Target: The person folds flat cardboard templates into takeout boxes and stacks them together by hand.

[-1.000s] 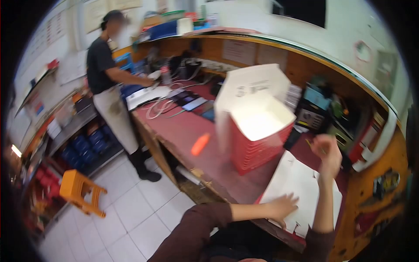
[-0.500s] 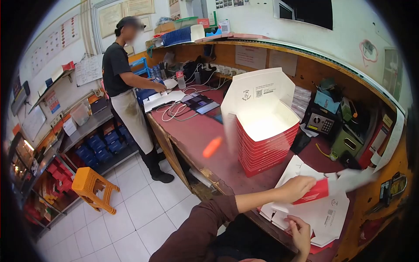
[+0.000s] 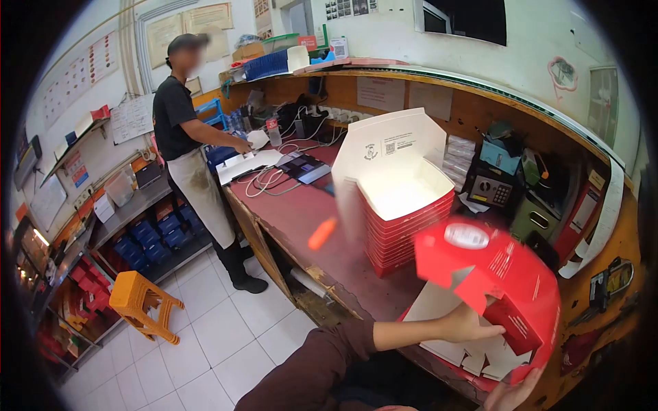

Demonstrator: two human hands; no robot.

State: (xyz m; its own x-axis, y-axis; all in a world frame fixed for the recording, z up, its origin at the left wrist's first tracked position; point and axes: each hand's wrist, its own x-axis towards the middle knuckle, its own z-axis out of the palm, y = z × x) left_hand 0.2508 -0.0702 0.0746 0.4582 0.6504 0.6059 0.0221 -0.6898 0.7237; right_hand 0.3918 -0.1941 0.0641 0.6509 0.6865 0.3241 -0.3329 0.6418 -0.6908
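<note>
A red cardboard box blank (image 3: pixel 524 274), partly folded and smeared by motion, is raised over the counter with its printed red outside facing up. My left hand (image 3: pixel 469 325) is closed on a folded red flap near its middle. At the lower right edge my right hand (image 3: pixel 514 394) grips the same blank, its fingers partly hidden. Beneath it lie more flat blanks (image 3: pixel 435 315), white side up. Beyond my left hand stands a tall stack of nested red boxes (image 3: pixel 404 240), white inside, the top one with its lid (image 3: pixel 391 140) raised.
An orange object (image 3: pixel 322 233), blurred, shows left of the stack. A co-worker (image 3: pixel 188 137) in an apron stands at the counter's far end, hands near white card. A safe (image 3: pixel 490 190), cables and a tablet (image 3: pixel 301 168) sit on the counter. An orange stool (image 3: pixel 144 301) is on the floor.
The box blank has been lifted and turned, so its red outside now faces up. My right hand has moved from the flat blanks to the blank's lower edge. The view has shifted slightly.
</note>
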